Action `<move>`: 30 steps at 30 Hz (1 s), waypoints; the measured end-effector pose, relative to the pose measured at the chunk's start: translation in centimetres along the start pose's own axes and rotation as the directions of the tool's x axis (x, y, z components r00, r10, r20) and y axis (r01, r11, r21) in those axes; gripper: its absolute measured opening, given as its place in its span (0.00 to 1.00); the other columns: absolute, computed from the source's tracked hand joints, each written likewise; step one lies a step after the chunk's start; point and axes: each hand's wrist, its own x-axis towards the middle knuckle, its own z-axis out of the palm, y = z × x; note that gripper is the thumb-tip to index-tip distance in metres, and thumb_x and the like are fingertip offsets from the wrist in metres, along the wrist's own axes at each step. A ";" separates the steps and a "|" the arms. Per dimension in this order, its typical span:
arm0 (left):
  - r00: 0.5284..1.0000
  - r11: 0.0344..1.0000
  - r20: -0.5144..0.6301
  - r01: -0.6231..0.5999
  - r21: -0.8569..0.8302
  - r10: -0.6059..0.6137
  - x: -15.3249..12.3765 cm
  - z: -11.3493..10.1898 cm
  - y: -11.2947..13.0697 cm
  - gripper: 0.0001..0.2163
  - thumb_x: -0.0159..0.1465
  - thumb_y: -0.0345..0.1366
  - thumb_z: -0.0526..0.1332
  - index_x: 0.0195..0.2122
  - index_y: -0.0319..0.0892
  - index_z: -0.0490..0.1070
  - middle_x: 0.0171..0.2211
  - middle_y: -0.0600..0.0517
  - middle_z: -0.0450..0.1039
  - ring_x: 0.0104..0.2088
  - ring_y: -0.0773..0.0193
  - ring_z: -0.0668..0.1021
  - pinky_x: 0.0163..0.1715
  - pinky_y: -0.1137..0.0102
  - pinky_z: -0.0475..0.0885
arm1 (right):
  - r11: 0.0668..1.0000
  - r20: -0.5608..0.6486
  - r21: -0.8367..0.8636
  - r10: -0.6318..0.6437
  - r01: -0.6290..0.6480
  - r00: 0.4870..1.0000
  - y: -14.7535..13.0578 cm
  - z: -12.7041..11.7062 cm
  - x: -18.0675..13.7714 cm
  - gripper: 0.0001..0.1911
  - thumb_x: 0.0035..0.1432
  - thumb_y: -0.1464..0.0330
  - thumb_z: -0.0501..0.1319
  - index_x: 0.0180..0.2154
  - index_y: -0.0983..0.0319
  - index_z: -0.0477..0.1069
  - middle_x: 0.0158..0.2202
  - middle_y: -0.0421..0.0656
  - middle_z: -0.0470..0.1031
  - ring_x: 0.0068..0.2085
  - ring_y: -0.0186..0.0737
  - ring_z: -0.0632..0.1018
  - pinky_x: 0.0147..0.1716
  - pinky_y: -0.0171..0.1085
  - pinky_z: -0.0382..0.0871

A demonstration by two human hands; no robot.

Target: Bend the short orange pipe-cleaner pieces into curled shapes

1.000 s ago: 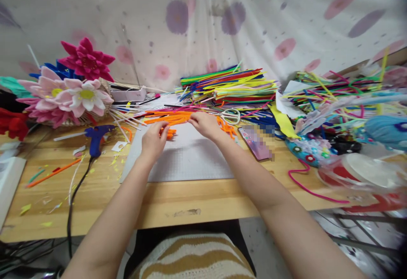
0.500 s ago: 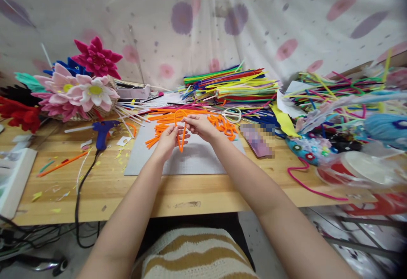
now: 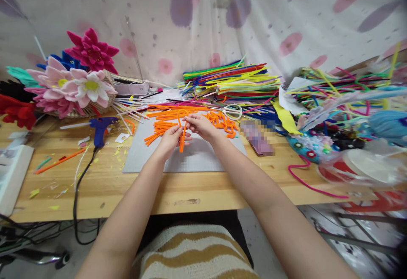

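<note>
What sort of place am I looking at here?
Probably a handicraft workbench: a blue glue gun lies on the wooden table, multicolored fuzzy stems are piled toward the back, and handmade-looking flowers are grouped on the left.

A pale sheet (image 3: 203,37) with pink and purple blotches hangs across the upper frame, behind a light wooden tabletop (image 3: 203,190); grey floor (image 3: 265,238) shows bottom centre-right.

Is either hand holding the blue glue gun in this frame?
No, the blue glue gun lies on the wooden table, while the left hand and right hand hold a bent orange stem.
</note>
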 end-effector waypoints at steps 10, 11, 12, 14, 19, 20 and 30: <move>1.000 1.000 -0.026 -0.001 -0.022 0.000 0.8 -0.1 -0.7 0.04 0.61 0.32 0.55 0.34 0.37 0.68 0.20 0.55 0.68 0.21 0.70 0.75 0.24 0.73 0.73 | 1.000 0.004 -0.016 -0.007 0.007 1.000 0.7 -0.6 0.4 0.12 0.45 0.62 0.61 0.27 0.65 0.68 0.20 0.35 0.67 0.17 0.22 0.59 0.15 0.27 0.46; 1.000 0.999 -0.023 -0.004 -0.033 0.003 0.9 -0.1 -0.8 0.04 0.60 0.33 0.57 0.33 0.37 0.68 0.20 0.55 0.68 0.20 0.71 0.74 0.25 0.73 0.73 | 1.000 0.002 -0.020 -0.005 0.005 1.000 0.7 -0.6 0.4 0.12 0.45 0.62 0.61 0.27 0.65 0.67 0.20 0.35 0.67 0.17 0.22 0.59 0.16 0.28 0.46; 1.000 0.999 -0.016 -0.006 -0.042 0.005 1.0 -0.1 -0.9 0.05 0.59 0.33 0.58 0.32 0.37 0.68 0.20 0.55 0.68 0.20 0.71 0.74 0.26 0.73 0.73 | 1.000 0.000 -0.025 -0.001 0.001 1.000 0.7 -0.7 0.4 0.12 0.45 0.62 0.61 0.27 0.65 0.67 0.20 0.35 0.67 0.17 0.22 0.59 0.16 0.28 0.46; 1.000 0.999 -0.005 -0.005 -0.044 0.004 1.0 -0.1 -1.0 0.06 0.58 0.34 0.60 0.31 0.36 0.69 0.20 0.55 0.68 0.21 0.71 0.74 0.27 0.72 0.73 | 0.999 -0.002 -0.033 0.003 -0.003 1.000 0.7 -0.8 0.4 0.12 0.45 0.62 0.61 0.27 0.64 0.67 0.20 0.35 0.67 0.17 0.22 0.59 0.16 0.28 0.46; 1.000 1.000 -0.004 0.015 -0.010 -0.015 0.9 -0.3 -0.9 0.05 0.58 0.33 0.59 0.31 0.35 0.70 0.21 0.53 0.69 0.21 0.69 0.74 0.28 0.69 0.73 | 0.999 0.003 -0.036 0.007 -0.007 1.000 0.6 -0.6 0.3 0.12 0.44 0.62 0.62 0.25 0.64 0.65 0.19 0.35 0.67 0.17 0.22 0.58 0.16 0.28 0.46; 1.000 1.000 -0.006 0.013 -0.007 -0.013 0.9 -0.3 -0.9 0.05 0.58 0.32 0.58 0.31 0.35 0.70 0.21 0.53 0.69 0.21 0.69 0.75 0.28 0.69 0.74 | 0.999 0.004 -0.038 0.009 -0.009 1.000 0.6 -0.6 0.3 0.13 0.44 0.62 0.62 0.24 0.65 0.65 0.19 0.35 0.67 0.17 0.22 0.58 0.16 0.28 0.46; 1.000 1.000 -0.005 0.015 0.000 -0.015 0.8 -0.3 -1.0 0.07 0.56 0.34 0.61 0.33 0.35 0.72 0.22 0.52 0.70 0.24 0.69 0.75 0.27 0.71 0.74 | 0.998 0.027 -0.053 0.028 -0.027 0.999 0.9 -0.9 0.3 0.14 0.42 0.61 0.63 0.23 0.65 0.64 0.19 0.35 0.66 0.18 0.22 0.58 0.16 0.28 0.45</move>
